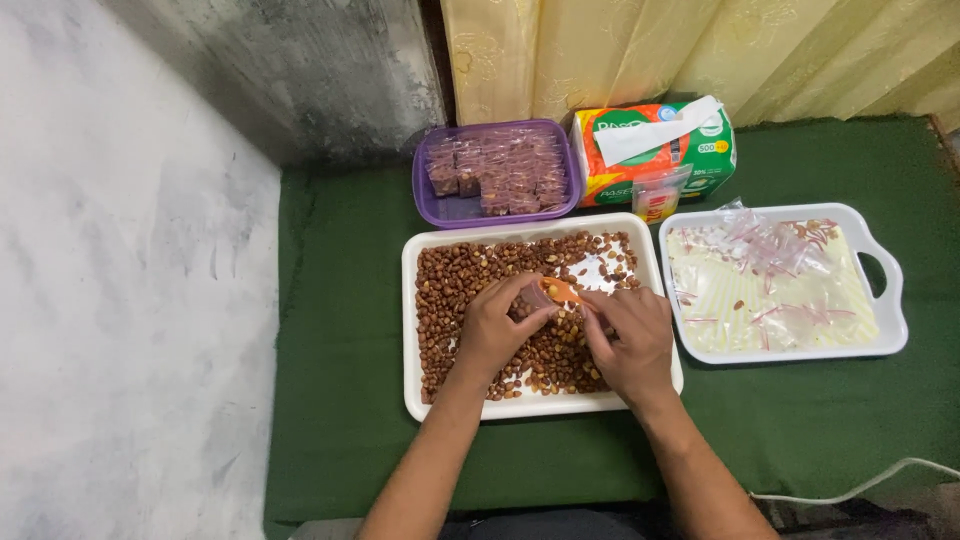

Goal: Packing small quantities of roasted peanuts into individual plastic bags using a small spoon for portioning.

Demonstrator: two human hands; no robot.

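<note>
A white tray (pixel 412 330) full of brown roasted peanuts (pixel 455 278) lies on the green cloth in front of me. My left hand (pixel 495 325) hovers over the nuts and pinches a small clear plastic bag (pixel 535 296) at its mouth. My right hand (pixel 630 335) holds a small orange scoop (pixel 562 291) whose tip meets the bag's opening. Both hands are close together over the tray's middle.
A purple tub (pixel 430 205) holding several filled packets stands behind the tray. A tissue pack (pixel 655 140) and a small clear cup (pixel 660 192) sit beside it. A second white tray (pixel 885 300) at right holds empty small bags. A white cable (pixel 860 485) runs at bottom right.
</note>
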